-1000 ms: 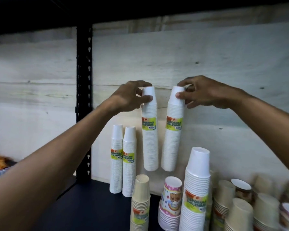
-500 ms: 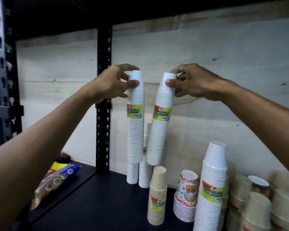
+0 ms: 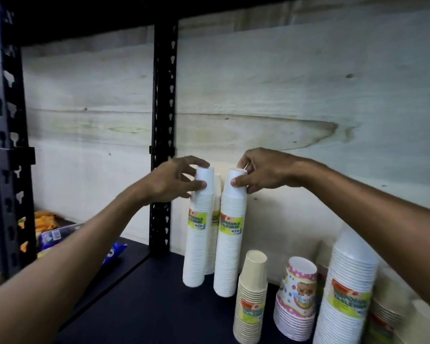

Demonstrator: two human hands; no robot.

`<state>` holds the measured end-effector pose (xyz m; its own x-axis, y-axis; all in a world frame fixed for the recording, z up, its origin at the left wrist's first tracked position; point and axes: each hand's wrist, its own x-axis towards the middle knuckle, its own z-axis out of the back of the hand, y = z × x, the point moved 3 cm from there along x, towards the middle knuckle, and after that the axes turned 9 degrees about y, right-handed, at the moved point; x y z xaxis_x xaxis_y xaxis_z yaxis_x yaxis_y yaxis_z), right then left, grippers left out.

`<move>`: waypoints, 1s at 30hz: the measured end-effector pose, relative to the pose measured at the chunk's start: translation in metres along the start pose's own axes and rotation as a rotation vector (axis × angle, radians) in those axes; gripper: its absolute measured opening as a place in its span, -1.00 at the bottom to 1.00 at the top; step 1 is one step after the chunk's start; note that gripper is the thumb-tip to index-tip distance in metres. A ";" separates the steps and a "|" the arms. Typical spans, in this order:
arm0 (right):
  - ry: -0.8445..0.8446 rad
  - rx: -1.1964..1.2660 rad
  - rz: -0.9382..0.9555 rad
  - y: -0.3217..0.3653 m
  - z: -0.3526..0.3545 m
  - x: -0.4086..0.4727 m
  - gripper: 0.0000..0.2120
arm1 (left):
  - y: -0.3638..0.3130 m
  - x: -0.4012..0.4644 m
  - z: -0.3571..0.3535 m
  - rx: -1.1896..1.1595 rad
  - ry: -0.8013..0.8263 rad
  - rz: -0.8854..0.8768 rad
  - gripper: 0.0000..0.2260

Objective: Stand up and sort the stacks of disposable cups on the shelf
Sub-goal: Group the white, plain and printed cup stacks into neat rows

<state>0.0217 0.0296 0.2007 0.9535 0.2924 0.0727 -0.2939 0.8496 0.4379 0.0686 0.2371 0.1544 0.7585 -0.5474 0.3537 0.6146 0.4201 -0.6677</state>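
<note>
Two hands, two tall cup stacks

The left hand (image 3: 174, 181) pinches the left white stack (image 3: 199, 232) and the right hand (image 3: 263, 173) pinches the right white stack (image 3: 230, 234), near the shelf's (image 3: 144, 301) back edge.

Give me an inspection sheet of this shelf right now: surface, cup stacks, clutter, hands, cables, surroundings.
Surface: dark shelf board, bare at front left.
Job's things: left white stack and right white stack upright, bases at the board; whether they rest on it cannot be told. More white stacks partly hidden behind. Beige stack, patterned stack, large white stack upright to the right.
Clutter: snack packets in the next bay.
Hands: left hand pinches the left white stack's top; right hand pinches the right one's.
Cables: nothing seen.
Surroundings: black perforated upright, pale wooden back panel.
</note>
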 end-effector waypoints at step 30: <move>-0.100 -0.044 -0.077 -0.007 -0.039 0.016 -0.65 | 0.063 0.010 -0.043 -0.094 0.011 0.089 -0.43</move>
<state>0.0363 0.0457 0.1639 0.9746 0.1820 0.1308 -0.2201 0.8871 0.4057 0.1058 0.2269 0.0879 0.8066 -0.5187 0.2833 0.5211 0.3981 -0.7550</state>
